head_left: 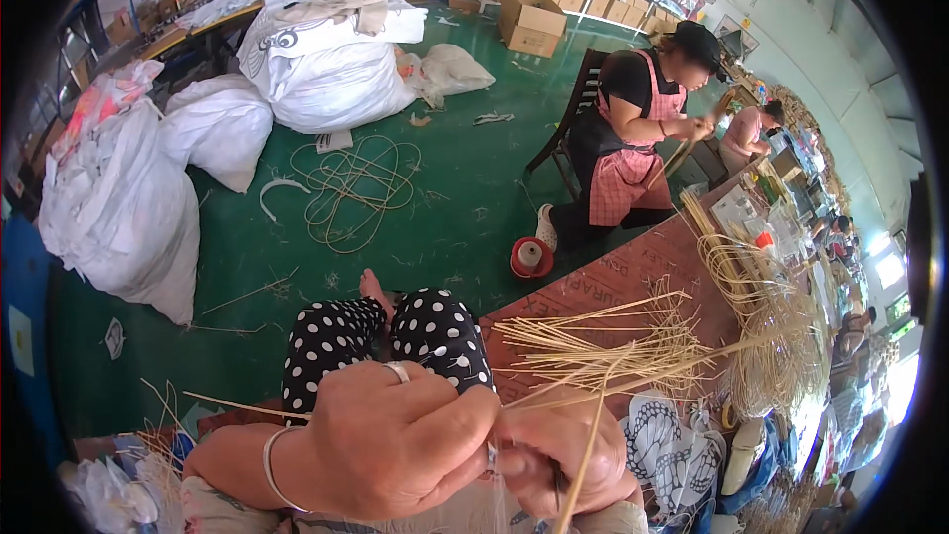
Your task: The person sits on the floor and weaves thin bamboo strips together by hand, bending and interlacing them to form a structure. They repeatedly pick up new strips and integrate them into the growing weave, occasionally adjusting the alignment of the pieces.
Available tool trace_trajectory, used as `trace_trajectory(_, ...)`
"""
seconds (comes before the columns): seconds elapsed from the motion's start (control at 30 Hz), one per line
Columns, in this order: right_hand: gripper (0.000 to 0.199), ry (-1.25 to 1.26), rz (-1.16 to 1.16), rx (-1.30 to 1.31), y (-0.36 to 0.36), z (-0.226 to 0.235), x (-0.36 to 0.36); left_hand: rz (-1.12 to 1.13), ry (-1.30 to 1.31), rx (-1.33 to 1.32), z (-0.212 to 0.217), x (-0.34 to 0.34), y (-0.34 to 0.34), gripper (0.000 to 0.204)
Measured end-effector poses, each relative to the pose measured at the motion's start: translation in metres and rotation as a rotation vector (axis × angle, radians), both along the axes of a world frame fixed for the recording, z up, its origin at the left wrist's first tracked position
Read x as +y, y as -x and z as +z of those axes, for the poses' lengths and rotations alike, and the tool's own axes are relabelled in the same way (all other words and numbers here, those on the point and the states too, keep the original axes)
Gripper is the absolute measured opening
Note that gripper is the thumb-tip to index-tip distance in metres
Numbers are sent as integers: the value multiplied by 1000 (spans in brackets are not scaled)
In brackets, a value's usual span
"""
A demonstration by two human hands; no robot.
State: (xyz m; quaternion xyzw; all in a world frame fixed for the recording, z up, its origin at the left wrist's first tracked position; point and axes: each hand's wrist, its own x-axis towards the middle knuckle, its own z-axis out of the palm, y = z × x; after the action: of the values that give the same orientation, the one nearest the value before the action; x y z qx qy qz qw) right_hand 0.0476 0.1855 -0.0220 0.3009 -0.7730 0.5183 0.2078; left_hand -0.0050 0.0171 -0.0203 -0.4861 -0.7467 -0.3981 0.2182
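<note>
My left hand (400, 435), with a ring and a bangle, is closed in front of my lap, its fingertips close to my right hand. What it pinches is hidden behind the knuckles. A thin cane strip (242, 404) pokes out to the left beside that wrist. My right hand (568, 450) is closed around pale cane strips (594, 427); one bends down toward the lower edge, others run off to the right. A glossy, see-through strand hangs between the hands, too blurred to name. Right of my knees, a loose pile of cane strips (603, 346) lies on a reddish-brown board (583, 282).
Coils of cane (781, 356) lie at the right. A person (643, 119) in a pink apron sits ahead, handling strips, near a red bowl (531, 257). White sacks (129, 208) stand left. A tangled cord (356, 188) lies on the green floor (455, 153); an open carton (532, 22) stands behind.
</note>
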Motion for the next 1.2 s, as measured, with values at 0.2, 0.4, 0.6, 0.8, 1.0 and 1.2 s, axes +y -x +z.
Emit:
trace_trajectory(0.2,23,81,217,156,4,-26,19,-159,-155,-288,4,-5,3,14)
trace_trajectory(0.4,30,819,253,-636,19,-36,-2,-324,-187,-632,4,-5,2,2)
trace_trajectory(0.6,10,625,457,-457,34,-41,-3,-304,-199,-608,0,-7,1,1)
trace_trajectory(0.8,10,778,527,-632,35,-45,-4,-237,-225,-509,-5,-4,1,7)
trace_trajectory(1.0,10,887,594,-785,32,-50,-9,-195,-196,-323,-7,-8,2,10)
trace_trajectory(1.2,4,719,405,-800,34,-59,7,-107,-232,-277,-5,-20,4,11)
